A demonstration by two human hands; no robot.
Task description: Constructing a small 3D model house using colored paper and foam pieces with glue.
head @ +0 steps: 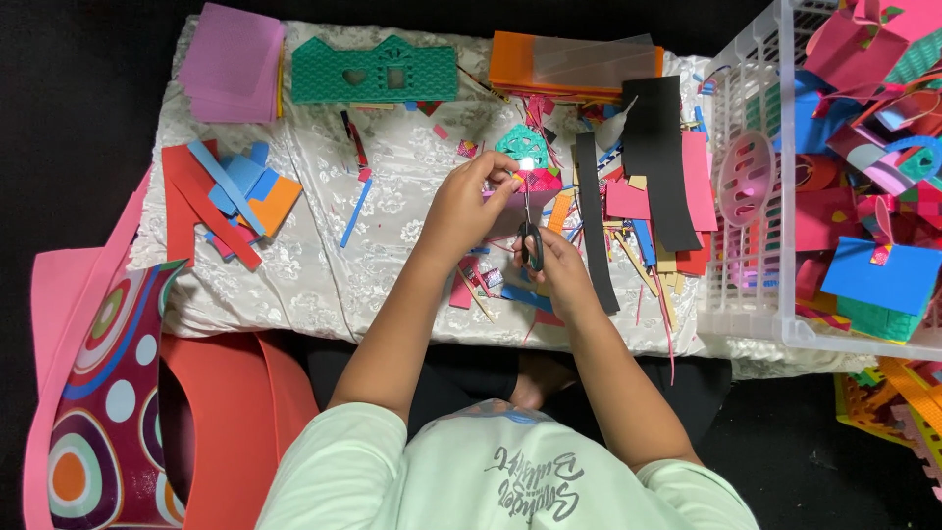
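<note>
green foam house cutout [376,71], pink sheet stack [233,63], black strips [653,147], white plastic crate [756,245]

Lighting is bright, even and overhead. The cloth [324,245] and foam scraps [628,206] render in saturated colour with soft, short shadows. A small glare spot burns out at the scissors [530,221] tip, where detail is hard to read. The floor [59,98] falls to near black. Focus is sharp centrally; the basket [756,108] bows slightly at the frame edge.
</note>
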